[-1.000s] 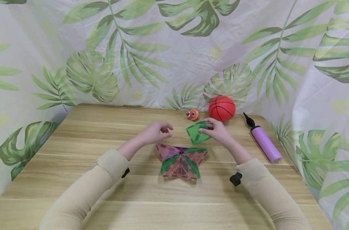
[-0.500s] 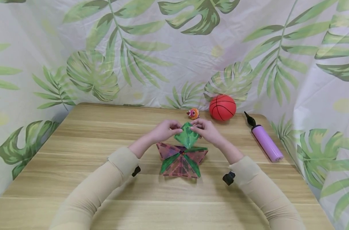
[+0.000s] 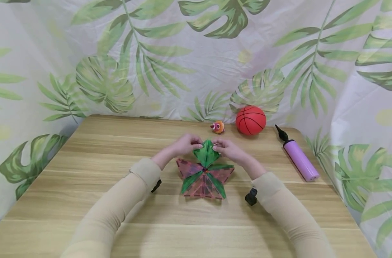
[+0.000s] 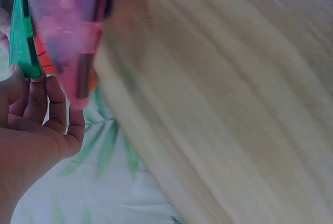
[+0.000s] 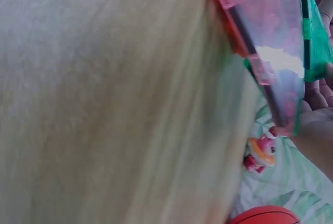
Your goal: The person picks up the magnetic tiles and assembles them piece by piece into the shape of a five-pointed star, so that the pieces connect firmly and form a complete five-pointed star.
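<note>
Between my two hands is a green translucent magnetic tile piece [image 3: 207,153], with a crease down its middle. My left hand [image 3: 187,144] pinches its left edge between thumb and fingers. The right edge is pinched by my right hand [image 3: 229,149]. Its lower tip meets the far middle of a star-like build of pink and green magnetic tiles [image 3: 203,184] on the table; whether they are joined I cannot tell. In the left wrist view the green piece [image 4: 22,37] stands beside a pink tile [image 4: 65,31]. The right wrist view shows a pink tile [image 5: 276,52] near my right hand [image 5: 315,112].
Behind my hands, a small orange and pink toy figure [image 3: 218,127] sits near the table's back edge. A red ball [image 3: 251,120] with black lines is to its right. On the right side of the wooden table [image 3: 118,143] lies a purple hand pump [image 3: 300,160].
The right hand has brought the green piece leftward and down to the star-like build. My left hand, free a second ago, has come in from the left and taken the piece's other edge.
</note>
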The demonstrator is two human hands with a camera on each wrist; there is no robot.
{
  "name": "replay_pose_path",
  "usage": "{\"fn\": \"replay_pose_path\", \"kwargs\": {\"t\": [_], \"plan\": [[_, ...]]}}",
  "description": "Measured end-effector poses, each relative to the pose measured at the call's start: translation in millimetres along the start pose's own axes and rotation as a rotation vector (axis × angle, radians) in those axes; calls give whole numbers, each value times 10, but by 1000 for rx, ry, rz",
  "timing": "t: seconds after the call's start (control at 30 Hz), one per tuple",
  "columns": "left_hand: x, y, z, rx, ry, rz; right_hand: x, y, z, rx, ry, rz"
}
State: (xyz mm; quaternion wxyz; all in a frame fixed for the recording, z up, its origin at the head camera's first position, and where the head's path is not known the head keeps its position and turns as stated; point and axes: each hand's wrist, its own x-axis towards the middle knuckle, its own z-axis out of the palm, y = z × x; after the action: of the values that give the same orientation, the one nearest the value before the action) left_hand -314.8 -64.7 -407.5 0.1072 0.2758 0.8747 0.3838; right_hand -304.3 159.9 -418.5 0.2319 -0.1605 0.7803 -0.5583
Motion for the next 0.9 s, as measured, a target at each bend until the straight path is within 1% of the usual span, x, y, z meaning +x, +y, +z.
{"fn": "replay_pose_path", "kwargs": {"t": [0.13,0.27,0.33,0.43,0.5,0.53,0.6,0.7,0.73,0.8,0.83,0.9], "plan": [[32,-110,57,7,-22,-20,64,101,4,38,-32,14],[55,-181,94,37,-48,-28,110,166,6,17,-56,28],[69,-194,106,65,-80,-31,127,174,16,-14,-61,53],[92,-213,126,112,-143,-49,147,168,37,-93,-52,85],[102,-228,137,133,-174,-69,156,161,47,-147,-43,98],[102,-236,142,143,-178,-75,154,156,49,-167,-39,98],[93,-252,144,142,-166,-94,142,153,41,-182,-34,93],[39,-251,92,124,-111,-89,88,146,-14,-262,-11,20],[5,-242,56,119,-95,-82,26,93,-23,-293,0,-15],[-90,-205,-39,117,-70,-75,-67,68,-84,-395,28,-99],[-147,-194,-88,128,-57,-61,-124,54,-114,-446,41,-140],[-276,-175,-177,160,-40,-45,-247,40,-167,-501,48,-188]]}}
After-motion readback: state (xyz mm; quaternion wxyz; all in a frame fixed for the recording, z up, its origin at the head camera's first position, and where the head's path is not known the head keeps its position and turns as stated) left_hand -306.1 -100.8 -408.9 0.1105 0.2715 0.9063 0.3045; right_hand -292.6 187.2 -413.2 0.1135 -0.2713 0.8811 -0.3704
